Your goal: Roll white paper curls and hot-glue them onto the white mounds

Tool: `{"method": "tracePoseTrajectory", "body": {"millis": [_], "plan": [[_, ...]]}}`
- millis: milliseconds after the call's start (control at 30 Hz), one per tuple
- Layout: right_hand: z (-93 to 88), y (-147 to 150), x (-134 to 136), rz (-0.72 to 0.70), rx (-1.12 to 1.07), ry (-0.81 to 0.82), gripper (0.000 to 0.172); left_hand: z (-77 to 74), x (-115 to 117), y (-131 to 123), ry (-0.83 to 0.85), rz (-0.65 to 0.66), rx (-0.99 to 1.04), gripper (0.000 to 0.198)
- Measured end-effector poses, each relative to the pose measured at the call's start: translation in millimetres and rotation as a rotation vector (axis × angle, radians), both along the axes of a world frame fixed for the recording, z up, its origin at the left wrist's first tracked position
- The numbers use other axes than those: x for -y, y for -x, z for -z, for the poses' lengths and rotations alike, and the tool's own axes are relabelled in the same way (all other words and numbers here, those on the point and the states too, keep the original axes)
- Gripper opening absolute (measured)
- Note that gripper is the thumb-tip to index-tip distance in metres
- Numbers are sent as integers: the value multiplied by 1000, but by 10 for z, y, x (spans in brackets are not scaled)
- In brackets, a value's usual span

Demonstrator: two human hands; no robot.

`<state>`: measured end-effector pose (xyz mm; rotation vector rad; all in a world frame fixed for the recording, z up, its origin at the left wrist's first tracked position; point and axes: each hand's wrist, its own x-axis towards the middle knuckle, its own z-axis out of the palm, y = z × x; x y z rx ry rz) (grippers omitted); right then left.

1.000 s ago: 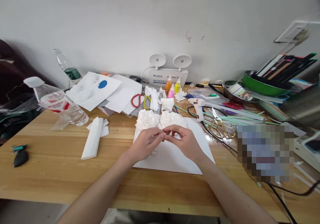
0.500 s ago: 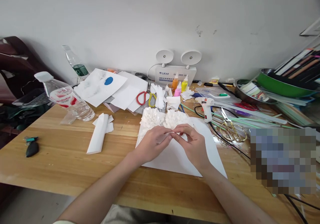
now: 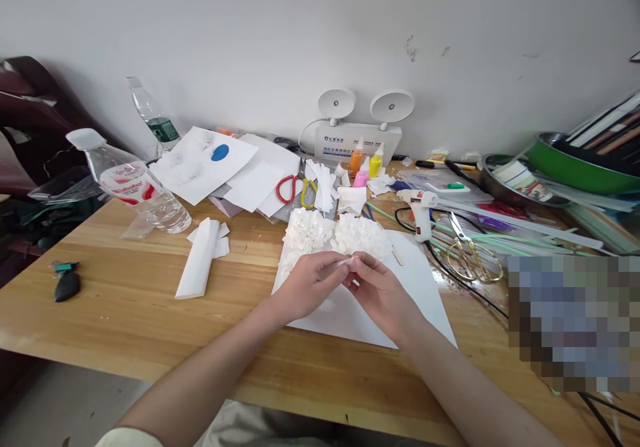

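My left hand (image 3: 311, 283) and my right hand (image 3: 381, 288) meet fingertip to fingertip above a white sheet (image 3: 425, 300). Between their pinched fingers is a small white paper piece (image 3: 345, 262), mostly covered by the fingers. Just beyond the hands, two mounds of crumpled white paper bits (image 3: 309, 229) sit on the sheet's far part; their near side is hidden behind my hands. A thin pale strip (image 3: 397, 255) lies on the sheet to the right of the mounds.
A folded white paper (image 3: 197, 260) and a water bottle (image 3: 140, 190) stand to the left. On the right are a white glue gun (image 3: 420, 214), gold-handled scissors (image 3: 465, 250) and a black cable. Behind are red-and-yellow-handled pliers (image 3: 295, 190), paint bottles (image 3: 361, 172) and an emergency light (image 3: 357, 144).
My right fingers have curled in closer around the paper piece, and the hands now press together more tightly. The camera view has shifted slightly.
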<state>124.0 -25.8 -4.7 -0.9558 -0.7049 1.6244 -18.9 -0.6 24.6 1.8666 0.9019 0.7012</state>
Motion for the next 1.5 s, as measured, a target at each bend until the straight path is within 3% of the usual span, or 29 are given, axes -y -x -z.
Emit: {"method": "tracePoseTrajectory", "body": {"millis": [400,567,833,1500], "plan": [[4,84,33,46,-180,145,14,59,18,-37,-87,-136,-67,19],[10,57,33,43,-39,19,9,70,10,-32,-63,-156,-35,20],[-22,-14,30,166,478,-238,9,70,-7,-21,-186,-187,-99,18],[-49,-85,-2,12,533,-249,11,-22,-75,58,-163,-161,-45,10]]}}
